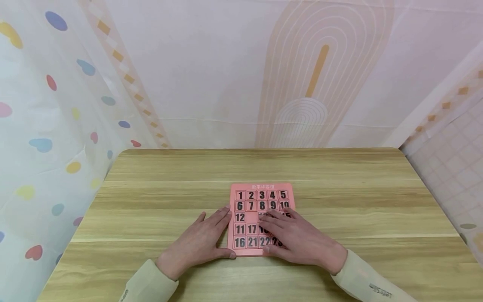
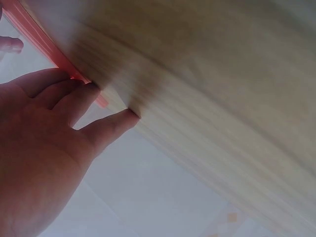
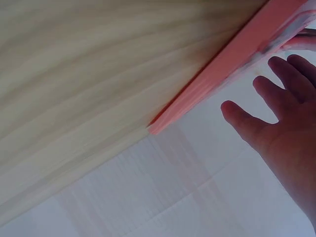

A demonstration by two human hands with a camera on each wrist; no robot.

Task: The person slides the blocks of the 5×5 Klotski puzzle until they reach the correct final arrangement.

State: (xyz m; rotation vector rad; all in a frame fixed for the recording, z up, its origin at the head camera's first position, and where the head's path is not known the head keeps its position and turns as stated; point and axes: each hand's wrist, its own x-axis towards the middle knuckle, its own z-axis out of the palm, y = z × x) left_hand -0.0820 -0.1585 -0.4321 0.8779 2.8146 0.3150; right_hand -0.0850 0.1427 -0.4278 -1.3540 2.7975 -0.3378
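A pink number slide puzzle lies flat on the table, printed with white characters along its top border. Its black-numbered tiles stand in rows, with one bare slot right of tile 12. My left hand lies along the puzzle's left side, its fairly straight fingertips at the edge and the thumb near the lower left corner. Over the right part of the board reaches my right hand, fingers extended, hiding several tiles. In the right wrist view, those fingers hover above the puzzle's pink rim.
The wood-grain table stretches around the puzzle on all sides. Behind it hangs a pale patterned cloth, and another with coloured spots hangs at the left. Light sleeves cover both forearms.
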